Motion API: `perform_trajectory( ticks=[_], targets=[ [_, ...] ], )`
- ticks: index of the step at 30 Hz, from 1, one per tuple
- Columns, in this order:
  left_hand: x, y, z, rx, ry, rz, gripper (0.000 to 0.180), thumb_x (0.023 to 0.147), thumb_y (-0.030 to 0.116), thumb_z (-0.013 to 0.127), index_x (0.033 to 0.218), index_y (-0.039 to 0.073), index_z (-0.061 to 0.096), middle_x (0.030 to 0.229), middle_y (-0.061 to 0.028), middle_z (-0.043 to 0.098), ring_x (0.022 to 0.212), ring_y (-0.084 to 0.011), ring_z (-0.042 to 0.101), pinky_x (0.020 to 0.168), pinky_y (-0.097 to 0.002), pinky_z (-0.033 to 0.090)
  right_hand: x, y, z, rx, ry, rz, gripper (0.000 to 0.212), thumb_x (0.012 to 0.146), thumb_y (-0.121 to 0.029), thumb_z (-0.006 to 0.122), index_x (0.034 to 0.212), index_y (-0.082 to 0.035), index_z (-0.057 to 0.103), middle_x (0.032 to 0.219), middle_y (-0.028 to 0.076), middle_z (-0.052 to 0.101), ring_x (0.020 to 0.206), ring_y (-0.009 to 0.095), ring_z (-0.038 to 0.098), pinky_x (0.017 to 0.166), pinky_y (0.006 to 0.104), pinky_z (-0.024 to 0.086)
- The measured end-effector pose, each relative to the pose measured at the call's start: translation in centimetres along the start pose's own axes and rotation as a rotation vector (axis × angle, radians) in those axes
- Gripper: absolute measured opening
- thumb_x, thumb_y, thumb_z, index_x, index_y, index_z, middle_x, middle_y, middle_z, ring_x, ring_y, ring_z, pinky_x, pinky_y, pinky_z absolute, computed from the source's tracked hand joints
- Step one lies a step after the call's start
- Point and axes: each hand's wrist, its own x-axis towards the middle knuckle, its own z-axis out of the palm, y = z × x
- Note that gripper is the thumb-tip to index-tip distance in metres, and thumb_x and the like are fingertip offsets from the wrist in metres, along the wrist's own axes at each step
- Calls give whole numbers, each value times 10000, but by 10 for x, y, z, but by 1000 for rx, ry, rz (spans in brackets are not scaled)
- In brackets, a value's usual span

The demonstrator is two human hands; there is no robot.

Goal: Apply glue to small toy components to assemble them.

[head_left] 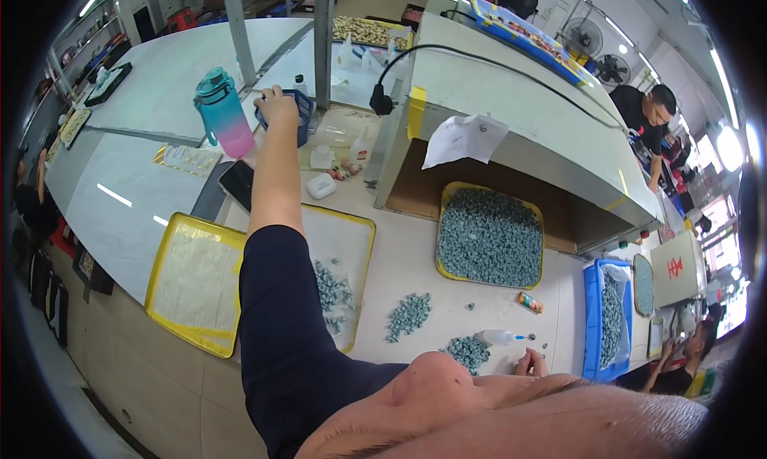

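My left arm stretches away to the far left. At its end my left hand (276, 105) has its fingers curled over the rim of a dark blue plastic basket (304, 123). My right hand (530, 363) shows only in part at the bottom, its fingers bent; whatever they hold is hidden. Close to it lies a clear squeeze bottle (497, 337) with a blue nozzle tip. A pile of small grey-green pieces (468, 352) sits beside the bottle, with another pile (409, 316) to its left. Loose pieces are scattered near my right fingers.
A yellow-edged tray of pieces (490, 237) stands under the shelf (511, 99). Blue bin (593, 323) is at right. Teal-pink bottle (224, 111), phone (236, 182) and white case (321, 186) lie near my left arm. An empty-looking yellow tray (196, 279) is left; co-workers sit at right.
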Motion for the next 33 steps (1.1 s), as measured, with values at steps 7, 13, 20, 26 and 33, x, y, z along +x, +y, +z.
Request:
perform_trajectory(
  ticks=[7, 13, 20, 26, 33],
  targets=[
    [13, 13, 24, 46, 21, -16, 317, 808, 248, 645, 1108, 158, 695, 1370, -80, 427, 1284, -335, 334, 977, -595, 294, 10, 3, 11, 14, -27, -32, 97, 841, 12, 597, 914, -8, 659, 654, 59, 557, 519, 146, 480, 486, 271, 385],
    [6, 19, 13, 3, 9, 36, 285, 769, 234, 675, 1038, 150, 722, 1392, -83, 420, 1297, -335, 332, 988, -594, 298, 11, 9, 4, 42, -13, -1, 107, 836, 17, 601, 921, -8, 661, 651, 63, 551, 523, 155, 484, 487, 278, 386],
    [-22, 14, -37, -106, 200, 50, 217, 725, 240, 697, 924, 174, 749, 1418, -83, 418, 1307, -329, 338, 1006, -582, 303, 10, 16, -21, 42, -30, -42, 108, 853, -7, 606, 943, -16, 666, 666, 52, 575, 532, 113, 484, 493, 251, 396],
    [-46, -9, -76, -70, 398, 154, 184, 707, 269, 713, 870, 194, 757, 1385, -98, 463, 1279, -302, 390, 976, -590, 337, 13, 17, -49, 125, 7, -61, 99, 823, 18, 612, 908, -4, 658, 650, 80, 561, 530, 177, 505, 493, 296, 402],
    [-128, -11, -125, -1331, -117, 168, 301, 788, 299, 682, 1004, 90, 698, 1253, -73, 575, 1083, -229, 567, 874, -448, 466, -6, 31, -100, 231, 86, -44, 99, 820, 26, 611, 902, -4, 658, 643, 84, 559, 530, 189, 514, 495, 300, 411]
  ],
)
